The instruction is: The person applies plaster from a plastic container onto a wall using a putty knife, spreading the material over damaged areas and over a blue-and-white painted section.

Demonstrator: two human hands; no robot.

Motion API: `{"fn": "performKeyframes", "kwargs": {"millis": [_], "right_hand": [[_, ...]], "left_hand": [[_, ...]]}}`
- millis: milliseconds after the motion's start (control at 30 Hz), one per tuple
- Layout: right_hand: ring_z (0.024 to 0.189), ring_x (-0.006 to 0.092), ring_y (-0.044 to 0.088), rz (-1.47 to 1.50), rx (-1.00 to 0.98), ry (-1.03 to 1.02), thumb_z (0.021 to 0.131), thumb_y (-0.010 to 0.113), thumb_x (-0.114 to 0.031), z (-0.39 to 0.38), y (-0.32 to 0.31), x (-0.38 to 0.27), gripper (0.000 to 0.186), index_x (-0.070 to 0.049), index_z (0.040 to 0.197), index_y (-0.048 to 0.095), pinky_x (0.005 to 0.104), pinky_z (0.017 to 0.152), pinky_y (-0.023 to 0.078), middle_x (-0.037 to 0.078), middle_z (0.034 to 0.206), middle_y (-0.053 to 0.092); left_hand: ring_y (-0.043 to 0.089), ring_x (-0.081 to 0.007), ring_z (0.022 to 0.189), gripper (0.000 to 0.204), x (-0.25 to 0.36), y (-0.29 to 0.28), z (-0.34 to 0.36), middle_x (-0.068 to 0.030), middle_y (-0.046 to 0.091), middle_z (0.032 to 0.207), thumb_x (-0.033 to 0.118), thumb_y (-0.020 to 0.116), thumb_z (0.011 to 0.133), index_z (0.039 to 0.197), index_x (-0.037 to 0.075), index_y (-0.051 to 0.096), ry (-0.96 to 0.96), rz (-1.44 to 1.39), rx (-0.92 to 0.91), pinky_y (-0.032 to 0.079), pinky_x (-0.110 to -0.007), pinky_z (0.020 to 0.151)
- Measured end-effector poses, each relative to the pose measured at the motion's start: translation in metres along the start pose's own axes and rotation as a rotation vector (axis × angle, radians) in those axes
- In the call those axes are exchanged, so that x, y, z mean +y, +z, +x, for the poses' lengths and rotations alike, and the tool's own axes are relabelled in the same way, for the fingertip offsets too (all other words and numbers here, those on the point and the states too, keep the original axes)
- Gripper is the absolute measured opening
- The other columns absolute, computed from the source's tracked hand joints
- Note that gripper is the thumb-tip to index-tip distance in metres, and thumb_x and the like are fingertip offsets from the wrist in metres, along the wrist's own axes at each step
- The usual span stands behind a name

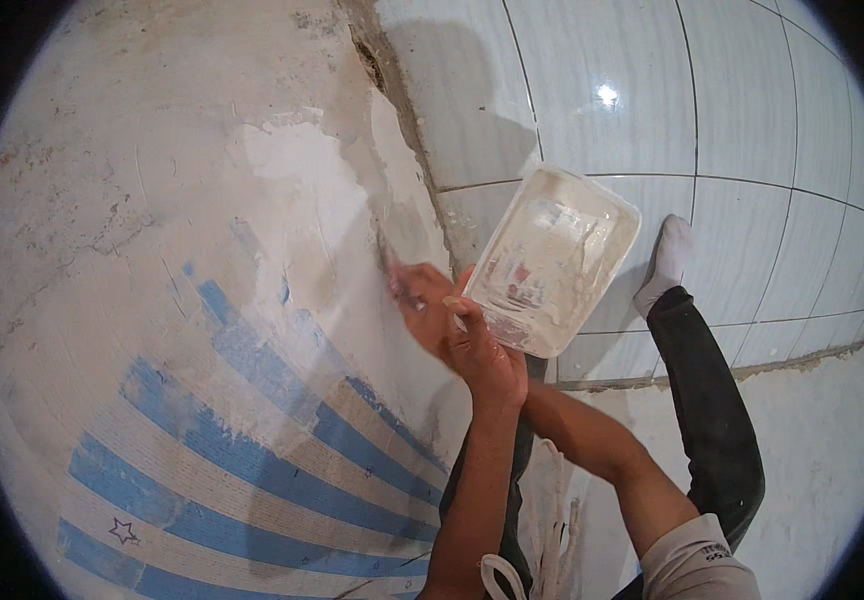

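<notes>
My left hand [484, 355] grips the lower left corner of a white rectangular plastic tub [607, 275], thumb at its rim. Pale wet paste is smeared over the tub's bottom and walls. Crossing beneath my left wrist, my right arm reaches to the left. My right hand [422, 302] is closed, close against the wall [302, 250], and slightly blurred. What it holds is hidden, with only a small pinkish bit showing at the fingers. Around it the wall carries fresh white patches above blue-and-white striped wallpaper [252, 440].
Glossy pale floor tiles [612, 120] with dark joints lie at the upper right, with a rough broken edge [402, 110] along the wall. My socked foot [670, 262] stands on them, right of the tub. White cords [552, 500] hang near my waist.
</notes>
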State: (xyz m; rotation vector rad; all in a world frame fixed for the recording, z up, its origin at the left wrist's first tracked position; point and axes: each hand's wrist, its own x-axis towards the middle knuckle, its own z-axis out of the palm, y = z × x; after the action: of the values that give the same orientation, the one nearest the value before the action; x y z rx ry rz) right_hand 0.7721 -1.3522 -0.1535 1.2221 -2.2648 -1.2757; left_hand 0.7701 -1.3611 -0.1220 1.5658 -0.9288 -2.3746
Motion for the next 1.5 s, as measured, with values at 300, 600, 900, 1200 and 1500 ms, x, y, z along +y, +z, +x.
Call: {"fn": "performKeyframes", "kwargs": {"millis": [300, 600, 900, 1200, 1500], "right_hand": [[0.108, 0.0177, 0.055, 2.084, -0.045, 0.343, 0.094, 0.053, -0.016, 0.004, -0.013, -0.065, 0.036, -0.009, 0.129, 0.045, 0.0331, 0.093, 0.046, 0.009, 0.125, 0.052], [0.059, 0.0298, 0.054, 2.338, -0.033, 1.149, 0.081, 0.064, -0.002, 0.075, -0.013, -0.062, 0.007, 0.001, 0.080, 0.058, 0.0369, 0.056, 0.042, 0.015, 0.072, 0.057], [0.057, 0.0298, 0.050, 2.452, -0.243, 1.164, 0.077, 0.063, 0.002, 0.051, 0.020, -0.044, 0.010, 0.001, 0.086, 0.062, 0.0339, 0.055, 0.040, 0.014, 0.069, 0.052], [0.067, 0.0291, 0.061, 2.403, 0.079, 1.043, 0.074, 0.067, 0.002, 0.082, -0.023, -0.023, 0.019, -0.004, 0.092, 0.070, 0.0351, 0.059, 0.046, 0.012, 0.079, 0.060], [0.072, 0.0209, 0.061, 2.572, -0.293, 0.751, 0.089, 0.067, -0.009, -0.008, 0.024, -0.049, 0.018, -0.002, 0.106, 0.067, 0.0289, 0.066, 0.048, 0.008, 0.090, 0.066]], "left_hand": [[0.058, -0.0256, 0.117, 0.063, -0.007, 0.007, -0.009, -0.0162, 0.055, 0.130, 0.042, 0.060, 0.095, 0.136, -0.003, 0.041, 0.017, 0.074, -0.002, 0.046, -0.039, 0.102], [0.058, -0.0236, 0.115, 0.059, -0.006, 0.025, -0.017, -0.0169, 0.057, 0.126, 0.040, 0.059, 0.096, 0.133, -0.004, 0.044, 0.047, 0.089, -0.078, 0.047, -0.037, 0.103], [0.052, -0.0266, 0.124, 0.073, -0.013, 0.024, -0.015, -0.0144, 0.052, 0.136, 0.053, 0.053, 0.094, 0.141, 0.000, 0.036, -0.043, 0.161, -0.093, 0.045, -0.043, 0.106], [0.059, -0.0241, 0.116, 0.068, -0.014, 0.024, -0.011, -0.0143, 0.057, 0.124, 0.046, 0.060, 0.092, 0.135, -0.004, 0.042, -0.055, -0.006, -0.082, 0.047, -0.038, 0.104], [0.059, -0.0211, 0.112, 0.060, -0.036, 0.038, -0.015, -0.0136, 0.060, 0.124, 0.043, 0.060, 0.095, 0.131, -0.004, 0.048, -0.094, 0.121, 0.002, 0.045, -0.034, 0.102]]}}
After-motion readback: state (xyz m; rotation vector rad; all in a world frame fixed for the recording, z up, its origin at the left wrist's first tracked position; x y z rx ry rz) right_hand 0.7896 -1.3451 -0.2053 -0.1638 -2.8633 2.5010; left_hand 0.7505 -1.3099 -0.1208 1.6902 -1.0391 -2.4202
